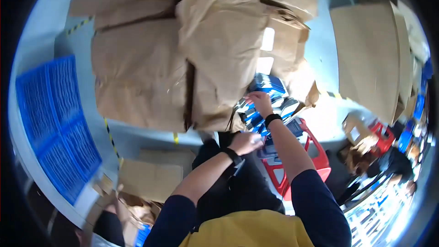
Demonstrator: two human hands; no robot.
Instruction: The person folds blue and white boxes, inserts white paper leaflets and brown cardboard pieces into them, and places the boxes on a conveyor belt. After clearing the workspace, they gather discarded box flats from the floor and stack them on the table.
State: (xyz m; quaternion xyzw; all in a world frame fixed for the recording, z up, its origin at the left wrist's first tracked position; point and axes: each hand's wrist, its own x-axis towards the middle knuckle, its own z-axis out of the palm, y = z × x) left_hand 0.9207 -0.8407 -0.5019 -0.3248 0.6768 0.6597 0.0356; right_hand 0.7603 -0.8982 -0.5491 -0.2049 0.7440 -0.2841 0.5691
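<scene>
My right hand point(260, 102) is above a pile of small blue-and-white boxes point(270, 85), its fingers curled and pointing left. Whatever it may grip is too small to make out. Lower and to the left, my left hand point(246, 143) is slightly smeared, with its fingers drawn together near the front of the pile. Something pale shows at its fingertips, but its kind is unclear. More dark blue packages point(270, 148) lie by a red plastic stool point(318, 161), just below my hands. An opened brown carton point(284, 41) stands behind the boxes, with white labels on it.
Large brown cartons point(141, 64) are stacked ahead of me. A blue plastic pallet point(57, 123) is at the left. Tall cardboard point(366, 55) stands at the right. A flat carton point(151, 179) lies lower left. Other people are at the lower left and far right, near another red stool point(383, 136).
</scene>
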